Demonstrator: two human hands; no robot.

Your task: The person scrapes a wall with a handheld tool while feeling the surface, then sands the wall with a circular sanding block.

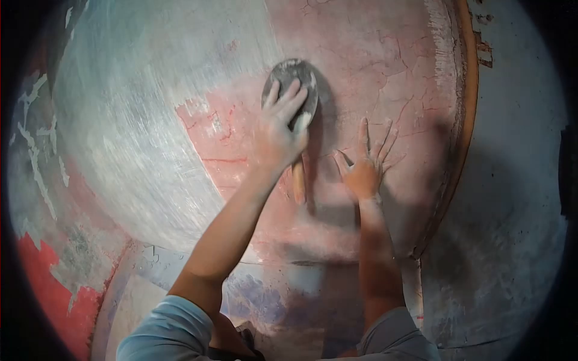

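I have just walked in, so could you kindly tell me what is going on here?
The person's left hand holds a dark oval tool with a wooden handle, its flat side facing a large curved surface. The right hand, fingers spread, appears to rest on the cracked pink part; to the left, the surface is pale and streaked.

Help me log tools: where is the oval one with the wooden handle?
In the head view, the oval tool is above centre, under the left hand over the cracked pink surface, up and left of the right hand.
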